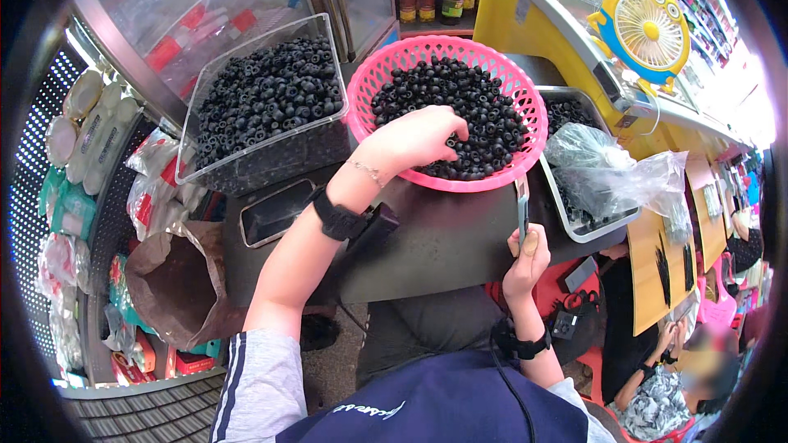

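Note:
My left hand (423, 139) reaches into the pink plastic basket (359, 119), its fingers curled around one of the small black round pieces. Many such pieces (492, 119), berry-like with ringed openings, fill the basket; their exact kind is unclear. Nearer to me, my right hand (527, 262) holds a narrow, flat, greyish tool (523, 212) upright, just outside the basket's near rim. A yellowish-brown patch shows at that thumb. Each wrist carries a black band.
More black pieces fill a clear bin (187, 143) on the left. A shallow tray (587, 236) bears plastic bags (595, 152) on the right. A phone (275, 212) lies on the dark table (410, 254) beside a brown paper bag (176, 279). A yellow fan (648, 29) stands behind; another person sits right.

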A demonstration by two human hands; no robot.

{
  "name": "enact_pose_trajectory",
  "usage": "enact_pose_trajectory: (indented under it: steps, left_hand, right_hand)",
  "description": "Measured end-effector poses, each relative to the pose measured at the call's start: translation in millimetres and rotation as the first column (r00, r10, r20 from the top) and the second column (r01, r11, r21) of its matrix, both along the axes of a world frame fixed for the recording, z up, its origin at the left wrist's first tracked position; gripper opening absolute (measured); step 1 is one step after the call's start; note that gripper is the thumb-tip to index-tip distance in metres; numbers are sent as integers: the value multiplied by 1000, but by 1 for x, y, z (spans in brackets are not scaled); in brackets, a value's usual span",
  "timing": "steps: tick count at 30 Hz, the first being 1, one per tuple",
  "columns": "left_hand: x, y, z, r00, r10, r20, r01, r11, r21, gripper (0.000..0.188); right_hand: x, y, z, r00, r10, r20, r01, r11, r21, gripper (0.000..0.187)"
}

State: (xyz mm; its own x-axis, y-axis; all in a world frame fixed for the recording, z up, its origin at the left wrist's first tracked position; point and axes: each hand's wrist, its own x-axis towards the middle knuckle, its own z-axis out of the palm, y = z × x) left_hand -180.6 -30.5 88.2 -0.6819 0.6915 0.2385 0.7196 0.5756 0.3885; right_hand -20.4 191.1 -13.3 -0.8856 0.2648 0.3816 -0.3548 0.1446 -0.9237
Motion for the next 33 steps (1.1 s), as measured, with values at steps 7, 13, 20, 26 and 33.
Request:
enact_pose_trajectory:
  steps: [7,13,20,26,33]
  left_hand:
    - [-14,28,-16,962,44,269,-11,992,-125,23]
    - [-9,17,-1,973,-6,231,17,999,-44,21]
    - [71,-27,46,865,-130,485,-151,853,499,17]
    - [119,-43,6,451,-381,807,-274,801,532,17]
    - [102,-51,-43,406,-571,714,-355,621,699,28]
  right_hand:
    - [-4,-3,2,1000,-1,22,2,998,-61,34]
    - [-8,-7,4,1000,4,25,-3,999,-44,32]
    - [-7,-6,7,999,37,14,-37,999,5,28]
    - [-9,-3,4,995,101,9,-101,987,122,23]
    - [-6,-9,19,987,162,-18,-147,930,336,21]
